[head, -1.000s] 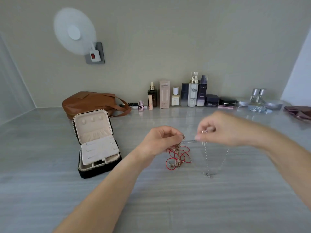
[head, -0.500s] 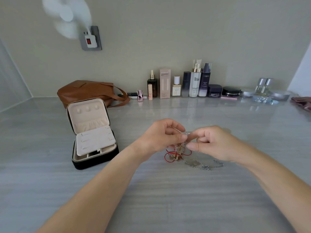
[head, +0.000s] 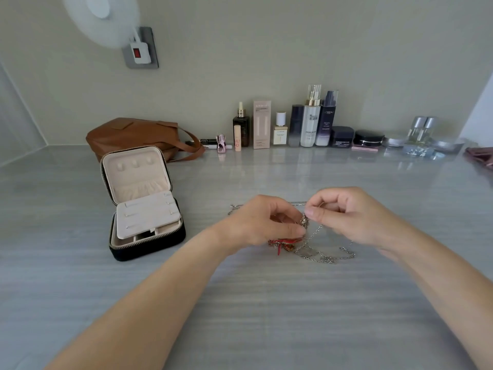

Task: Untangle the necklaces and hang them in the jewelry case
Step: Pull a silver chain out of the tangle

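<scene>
Left grip (head: pixel 266 222) and right grip (head: pixel 346 213) on necklaces (head: pixel 316 249), lower than before

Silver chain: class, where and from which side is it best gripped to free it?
Probably pinch the silver chain just beside the knot, from the right: its slack loops lie free there, while the red cord bunches under the left hand.
</scene>
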The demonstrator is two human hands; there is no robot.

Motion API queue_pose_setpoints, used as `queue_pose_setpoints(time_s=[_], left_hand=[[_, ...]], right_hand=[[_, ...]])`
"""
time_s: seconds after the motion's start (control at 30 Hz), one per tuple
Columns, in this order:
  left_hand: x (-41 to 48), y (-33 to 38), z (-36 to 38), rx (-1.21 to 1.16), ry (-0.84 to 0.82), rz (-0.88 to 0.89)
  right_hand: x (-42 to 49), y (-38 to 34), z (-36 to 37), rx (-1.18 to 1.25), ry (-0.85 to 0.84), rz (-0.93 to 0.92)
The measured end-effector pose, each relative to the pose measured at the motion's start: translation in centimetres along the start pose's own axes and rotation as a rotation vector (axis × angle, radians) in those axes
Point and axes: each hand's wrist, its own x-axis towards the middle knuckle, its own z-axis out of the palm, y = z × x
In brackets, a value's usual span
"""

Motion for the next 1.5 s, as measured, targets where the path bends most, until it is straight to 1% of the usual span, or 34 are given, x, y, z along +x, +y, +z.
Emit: queue_pose_setpoints(time_s=[0.2, 0.27, 0.33, 0.5, 0.57, 0.67, 0.73, 0.87, 0.97, 1.1, 1.2, 1.27, 1.43, 1.5], left_hand=[[0.1, 0.2, -0.3, -0.04, 0.088, -0.016], [0.0, 0.3, -0.4, -0.077, 0.093, -0.028], [0.0, 0.5, -0.4, -0.062, 0.086, -0.038], [0.2, 0.4, -1.0, 0.018, 0.118, -0.037], [0.2, 0.3, -1.3, 0.055, 0.145, -0.026], [0.3, 0.0, -1.3, 0.213, 0.202, 0.014], [0.4, -0.3, -1.0, 0.275, 0.19, 0.037], [0.3, -0.7, -0.1, 0.312, 0.126, 0.036], [0.5, -1.0, 0.2, 0.337, 0.159, 0.049], [0.6, -1.0, 0.3, 0.258, 0.216, 0.041], [0.7, -1.1, 0.2, 0.347, 0.214, 0.05], [0.7, -1.2, 0.1, 0.417, 0.202, 0.047], [0.6, -1.1, 0.2, 0.533, 0.222, 0.04], [0.5, -0.9, 0.3, 0.56, 0.249, 0.064]], right_hand=[[0.1, 0.2, -0.4, -0.063, 0.073, 0.019], [0.2, 0.3, -0.5, -0.067, 0.089, 0.035], [0.3, 0.4, -0.4, -0.056, 0.096, 0.066], [0.2, 0.2, 0.2, 0.135, 0.027, 0.105], [0.3, 0.4, 0.5, 0.094, 0.05, 0.091], [0.5, 0.7, 1.0, 0.021, 0.068, 0.07], [0.5, 0.9, 1.3, 0.0, 0.07, 0.06], [0.7, 1.3, 1.6, -0.012, 0.056, 0.046], [0.9, 1.5, 1.5, -0.01, 0.076, 0.04], [1.0, 1.6, 1.3, -0.035, 0.082, 0.032], [1.1, 1.9, 1.7, -0.057, 0.051, 0.028], [1.2, 2.2, 1.9, -0.113, 0.05, 0.006], [1.4, 2.7, 2.2, -0.294, 0.157, -0.05], [1.4, 2.5, 2.3, -0.308, 0.179, -0.056]])
